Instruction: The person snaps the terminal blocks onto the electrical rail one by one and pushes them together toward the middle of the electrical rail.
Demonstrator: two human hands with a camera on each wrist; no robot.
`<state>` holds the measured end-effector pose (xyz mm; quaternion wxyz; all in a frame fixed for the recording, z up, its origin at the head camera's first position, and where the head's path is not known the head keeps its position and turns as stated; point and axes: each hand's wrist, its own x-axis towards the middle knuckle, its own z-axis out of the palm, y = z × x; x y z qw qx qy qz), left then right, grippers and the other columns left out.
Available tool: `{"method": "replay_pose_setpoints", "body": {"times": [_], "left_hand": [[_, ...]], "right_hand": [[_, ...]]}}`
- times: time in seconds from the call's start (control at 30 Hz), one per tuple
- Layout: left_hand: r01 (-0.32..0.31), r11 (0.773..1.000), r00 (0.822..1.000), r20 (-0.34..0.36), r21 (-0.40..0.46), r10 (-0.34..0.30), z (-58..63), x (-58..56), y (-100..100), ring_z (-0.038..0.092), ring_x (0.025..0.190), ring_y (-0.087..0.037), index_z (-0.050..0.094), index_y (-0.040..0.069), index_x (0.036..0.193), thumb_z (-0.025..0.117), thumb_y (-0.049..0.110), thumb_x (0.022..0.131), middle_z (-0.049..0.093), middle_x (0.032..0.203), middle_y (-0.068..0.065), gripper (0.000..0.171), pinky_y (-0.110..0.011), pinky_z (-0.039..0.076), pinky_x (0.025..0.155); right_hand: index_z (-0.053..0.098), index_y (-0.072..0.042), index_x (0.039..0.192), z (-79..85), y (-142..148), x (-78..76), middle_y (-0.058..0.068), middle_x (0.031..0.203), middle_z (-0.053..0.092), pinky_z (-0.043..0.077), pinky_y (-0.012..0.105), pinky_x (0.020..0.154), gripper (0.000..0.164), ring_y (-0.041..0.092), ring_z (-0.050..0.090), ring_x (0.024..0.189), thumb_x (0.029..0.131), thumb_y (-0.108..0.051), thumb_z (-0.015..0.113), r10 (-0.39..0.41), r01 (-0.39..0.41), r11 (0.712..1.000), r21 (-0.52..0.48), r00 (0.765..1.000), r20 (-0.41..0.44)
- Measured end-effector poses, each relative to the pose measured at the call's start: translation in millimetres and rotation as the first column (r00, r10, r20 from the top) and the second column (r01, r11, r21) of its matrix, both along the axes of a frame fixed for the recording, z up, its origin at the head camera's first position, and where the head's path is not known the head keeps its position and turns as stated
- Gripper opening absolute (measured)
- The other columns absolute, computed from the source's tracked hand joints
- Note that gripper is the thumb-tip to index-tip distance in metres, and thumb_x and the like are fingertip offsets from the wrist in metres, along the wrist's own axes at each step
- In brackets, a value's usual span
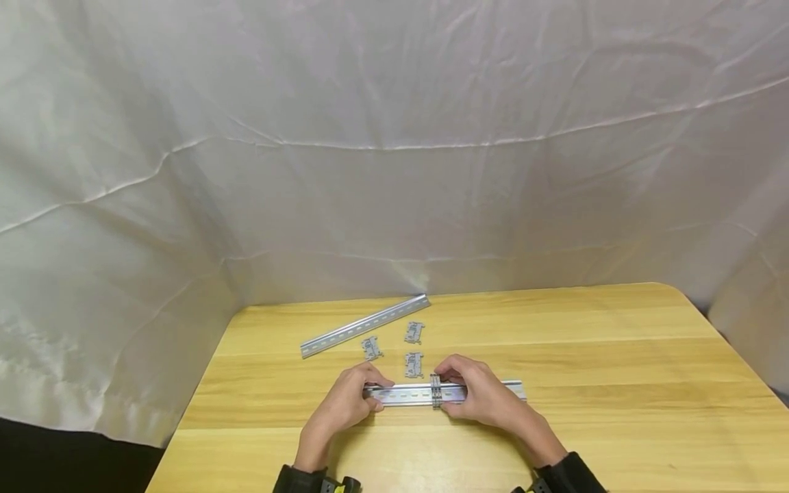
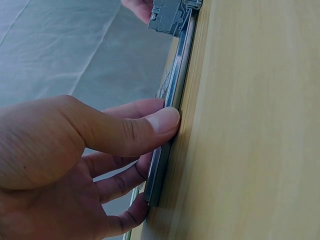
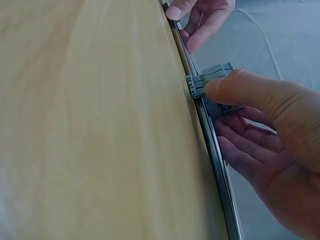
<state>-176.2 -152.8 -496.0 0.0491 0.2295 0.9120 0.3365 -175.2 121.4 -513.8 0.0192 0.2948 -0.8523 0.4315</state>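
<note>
A slotted metal DIN rail (image 1: 403,395) lies on the table in front of me. Its left end is held by my left hand (image 1: 349,397), thumb on the near edge and fingers along the far edge. A narrow stack of grey terminal blocks (image 1: 435,391) sits across the rail, right of its middle. My right hand (image 1: 479,392) pinches this stack; in the right wrist view the thumb presses the near side of the blocks (image 3: 197,86), with fingers behind. Part of the rail's right half is hidden under that hand.
Beyond the rail lie three loose grey terminal blocks: one at left (image 1: 371,348), one farther back (image 1: 414,333) and one nearer (image 1: 414,365). A second DIN rail (image 1: 364,326) lies slantwise behind them. A pale curtain (image 1: 394,205) hangs beyond the table's back edge.
</note>
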Motion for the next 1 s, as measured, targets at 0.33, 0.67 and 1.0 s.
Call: {"method": "replay_pose_setpoints", "body": {"times": [0.33, 0.67, 1.0], "left_hand": [[0.001, 1.0, 1.0, 0.012, 0.014, -0.001, 1.5, 1.7, 0, 0.06, 0.085, -0.021, 0.078, 0.006, 0.102, 0.077, -0.009, 0.071, 0.067, 0.097, -0.003, 0.035, -0.038, 0.053, 0.074], [0.002, 1.0, 1.0, 0.011, 0.014, -0.002, 1.5, 2.1, 1, 0.06, 0.086, -0.02, 0.078, 0.007, 0.102, 0.078, -0.007, 0.071, 0.067, 0.097, -0.002, 0.035, -0.038, 0.053, 0.075], [0.005, 1.0, 1.0, -0.004, 0.006, -0.005, 1.5, 2.5, 0, 0.062, 0.092, -0.024, 0.077, 0.006, 0.103, 0.077, -0.008, 0.072, 0.068, 0.099, -0.003, 0.035, -0.044, 0.053, 0.082]], "right_hand": [[0.063, -0.005, 0.111, -1.2, 0, 0.4, 0.003, 0.107, 0.067, 0.056, 0.033, 0.085, 0.049, 0.018, 0.066, 0.098, 0.067, -0.009, 0.083, 0.003, -0.002, 1.0, 0.017, 1.0, -0.017], [0.058, -0.002, 0.129, 10.7, 16, 2.8, 0.012, 0.124, 0.063, 0.049, 0.042, 0.096, 0.065, 0.025, 0.06, 0.113, 0.071, -0.015, 0.084, 0.007, -0.009, 0.996, 0.092, 1.0, 0.03], [0.073, -0.009, 0.102, 25.5, 64, 2.8, 0.003, 0.098, 0.062, 0.053, 0.042, 0.074, 0.031, 0.02, 0.058, 0.085, 0.073, -0.011, 0.082, -0.02, 0.016, 0.951, 0.309, 1.0, 0.01]]}}
